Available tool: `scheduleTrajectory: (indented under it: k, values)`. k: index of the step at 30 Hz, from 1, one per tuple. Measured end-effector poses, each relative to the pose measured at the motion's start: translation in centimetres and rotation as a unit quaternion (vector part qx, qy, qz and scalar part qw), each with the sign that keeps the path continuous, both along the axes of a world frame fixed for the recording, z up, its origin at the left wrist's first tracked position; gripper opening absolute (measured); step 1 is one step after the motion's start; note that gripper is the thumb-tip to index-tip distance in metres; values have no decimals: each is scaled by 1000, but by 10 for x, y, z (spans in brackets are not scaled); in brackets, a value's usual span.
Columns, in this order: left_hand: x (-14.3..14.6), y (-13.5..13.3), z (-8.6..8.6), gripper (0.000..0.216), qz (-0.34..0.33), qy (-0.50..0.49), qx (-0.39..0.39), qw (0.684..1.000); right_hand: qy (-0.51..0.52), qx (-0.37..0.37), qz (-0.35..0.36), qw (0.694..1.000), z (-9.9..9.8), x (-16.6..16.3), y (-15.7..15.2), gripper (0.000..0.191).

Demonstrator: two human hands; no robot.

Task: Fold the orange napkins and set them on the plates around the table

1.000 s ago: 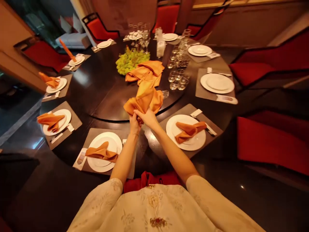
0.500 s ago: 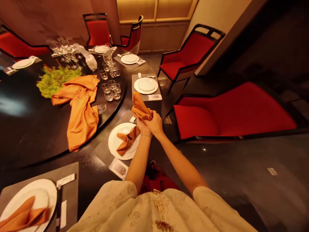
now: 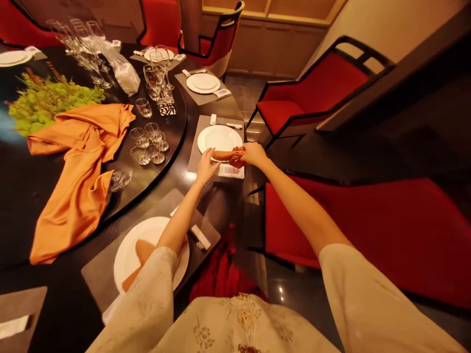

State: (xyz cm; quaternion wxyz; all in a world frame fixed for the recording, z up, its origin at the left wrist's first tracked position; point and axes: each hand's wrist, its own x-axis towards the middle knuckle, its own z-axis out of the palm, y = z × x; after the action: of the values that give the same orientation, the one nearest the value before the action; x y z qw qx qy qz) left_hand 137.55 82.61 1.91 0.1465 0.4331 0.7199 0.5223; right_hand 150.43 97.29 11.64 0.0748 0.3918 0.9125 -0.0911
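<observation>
A folded orange napkin (image 3: 230, 157) lies across the near rim of a white plate (image 3: 219, 138), which sits on a grey placemat (image 3: 196, 163). My right hand (image 3: 254, 154) is shut on the napkin's right end. My left hand (image 3: 206, 166) is open, with its fingers spread just left of the napkin, by the plate's rim. A printed card (image 3: 231, 171) lies on the mat under the napkin. Nearer, my left sleeve partly hides another white plate (image 3: 154, 235) holding an orange napkin (image 3: 143, 252).
Loose orange cloth (image 3: 73, 166), glass tumblers (image 3: 145, 142) and a green centrepiece (image 3: 47, 103) stand on the dark round turntable (image 3: 121, 196) to the left. Stemware stands beyond them. Red-seated chairs (image 3: 312, 88) line the table's right side.
The view has swung right. My left hand has let go of the napkin and moved apart from my right. The napkin has dropped from upright in both hands to lying across a plate's rim.
</observation>
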Motion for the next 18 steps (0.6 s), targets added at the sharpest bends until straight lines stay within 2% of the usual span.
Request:
scheduleTrajectory:
  k: [2, 3, 5, 7, 9, 12, 15, 18]
  values:
    - [-35, 53, -10, 60, -58, 100, -58, 992, -22, 11, 23, 999, -13, -32, 42, 42]
    - [-50, 78, -15, 53, -77, 136, -96, 983, -31, 13, 33, 999, -20, -47, 60, 40]
    - [-76, 121, -28, 31, -88, 181, -177, 963, -47, 9, 55, 997, -31, -74, 92, 38]
    - [-97, 152, -40, 22, -74, 199, -234, 949, -60, 4, 72, 996, -42, -97, 117, 37]
    - [-111, 171, -49, 23, -62, 207, -239, 947, -73, -3, 81, 994, -53, -117, 135, 38]
    - [-123, 184, -55, 28, -81, 208, -198, 954, -80, -23, 88, 993, -66, -137, 151, 37]
    - [-126, 192, -57, 27, -104, 193, -183, 958, -84, -51, 89, 991, -79, -145, 158, 37]
    - [-126, 197, -59, 26, -110, 181, -192, 958, -59, -61, 108, 991, -88, -143, 163, 53]
